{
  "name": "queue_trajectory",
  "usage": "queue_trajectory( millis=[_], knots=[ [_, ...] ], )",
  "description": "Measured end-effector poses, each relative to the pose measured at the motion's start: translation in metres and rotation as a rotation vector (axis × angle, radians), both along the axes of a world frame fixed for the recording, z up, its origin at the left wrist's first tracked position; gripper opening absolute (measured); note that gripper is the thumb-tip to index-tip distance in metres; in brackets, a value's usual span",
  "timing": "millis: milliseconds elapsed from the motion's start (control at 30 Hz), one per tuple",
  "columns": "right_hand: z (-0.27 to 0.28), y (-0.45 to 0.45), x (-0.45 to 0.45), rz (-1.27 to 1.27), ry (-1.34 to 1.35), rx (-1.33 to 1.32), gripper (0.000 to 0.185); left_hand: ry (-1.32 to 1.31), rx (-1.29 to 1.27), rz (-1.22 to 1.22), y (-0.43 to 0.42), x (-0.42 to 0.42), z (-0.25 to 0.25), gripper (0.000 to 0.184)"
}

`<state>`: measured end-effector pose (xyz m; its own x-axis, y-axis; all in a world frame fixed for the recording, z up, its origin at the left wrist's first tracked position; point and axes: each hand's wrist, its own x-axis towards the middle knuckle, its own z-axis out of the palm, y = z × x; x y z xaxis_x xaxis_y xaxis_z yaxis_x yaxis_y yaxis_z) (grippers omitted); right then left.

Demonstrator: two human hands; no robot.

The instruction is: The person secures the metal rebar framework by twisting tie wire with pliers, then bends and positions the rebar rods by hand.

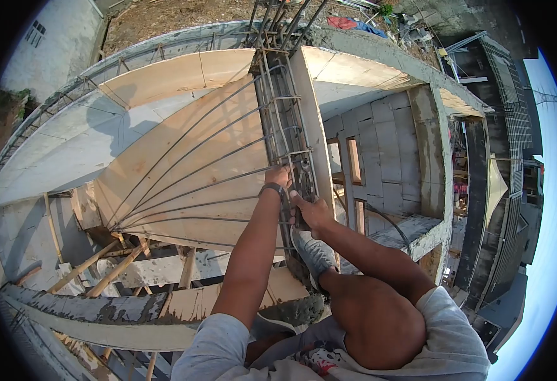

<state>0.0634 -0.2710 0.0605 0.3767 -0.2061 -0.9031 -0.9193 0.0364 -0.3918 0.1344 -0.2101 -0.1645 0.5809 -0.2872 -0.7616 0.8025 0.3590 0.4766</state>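
My left hand (279,176), with a dark band at the wrist, is closed at the steel rebar cage (285,120), where one thin rebar rod (227,180) reaches it. Its fingertips are partly hidden. Just below and to the right, my right hand (311,213) is closed, its fingers curled against something dark beside the cage bars. What it grips is too small and shadowed to name. Several rods fan out from the lower left across the plywood panel (183,152) to the cage. My grey shoe (315,257) rests on the beam just under my right hand.
Upright rebar ends (285,22) rise at the far end of the cage. A plywood board (310,95) lines its right side. Drops open on both sides, with a block wall (383,146) at right and wooden props (113,270) lower left. A concrete ledge (113,330) runs below.
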Motion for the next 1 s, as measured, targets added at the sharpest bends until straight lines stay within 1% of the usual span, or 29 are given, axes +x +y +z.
queue_trajectory(
  millis=[67,100,167,200,233,333,433,500,533,567,600,633,700,767,867,900,1000],
  knots=[
    [-0.007,-0.001,-0.003,-0.088,0.042,0.131,0.021,-0.173,0.323,-0.149,-0.018,-0.006,-0.055,0.021],
    [-0.011,-0.002,-0.003,-0.133,0.059,0.195,0.020,-0.177,0.375,-0.256,-0.018,-0.003,-0.049,0.016],
    [-0.024,-0.010,-0.001,-0.342,0.027,0.474,0.016,-0.088,0.319,-0.171,-0.016,0.004,-0.022,0.017],
    [-0.027,-0.014,0.002,-0.443,0.012,0.614,0.015,0.008,0.209,0.017,-0.013,0.001,0.002,0.015],
    [-0.019,-0.015,0.003,-0.442,0.042,0.633,0.012,0.108,0.098,0.199,-0.011,-0.003,0.016,0.015],
    [-0.026,-0.021,-0.005,-0.356,0.041,0.596,0.010,0.126,0.078,0.248,-0.010,-0.011,0.017,0.019],
    [-0.012,-0.019,-0.002,-0.117,0.074,0.225,0.015,0.057,0.164,0.247,-0.015,-0.015,0.014,0.026],
    [-0.009,-0.008,0.004,0.055,-0.043,-0.089,0.019,-0.027,0.352,0.206,-0.021,-0.015,0.007,0.030],
    [-0.003,0.000,0.007,0.140,-0.100,-0.244,0.022,-0.066,0.447,0.183,-0.026,-0.019,-0.005,0.032],
    [0.007,0.004,0.016,0.329,-0.072,-0.367,0.024,-0.108,0.539,0.157,-0.031,-0.021,-0.018,0.036],
    [-0.010,-0.004,0.015,0.520,-0.073,-0.376,0.024,-0.120,0.546,0.155,-0.029,-0.021,-0.020,0.037],
    [-0.039,-0.019,0.009,0.707,-0.071,-0.383,0.025,-0.131,0.551,0.148,-0.028,-0.022,-0.020,0.037],
    [-0.043,-0.020,0.016,0.623,-0.029,-0.288,0.023,-0.138,0.534,0.142,-0.029,-0.018,-0.016,0.036],
    [-0.009,0.009,0.028,0.073,0.061,-0.073,0.014,-0.108,0.496,0.130,-0.023,-0.019,-0.007,0.032],
    [-0.014,0.004,0.033,-0.368,0.001,0.297,0.012,0.015,0.187,0.225,-0.007,-0.016,0.037,0.023],
    [-0.008,0.004,0.032,-0.446,-0.014,0.322,0.012,0.048,0.014,0.263,-0.003,-0.016,0.035,0.019],
    [-0.023,-0.016,0.014,-0.376,-0.032,0.400,0.016,0.127,-0.045,0.195,0.000,-0.013,0.026,0.016]
  ],
)
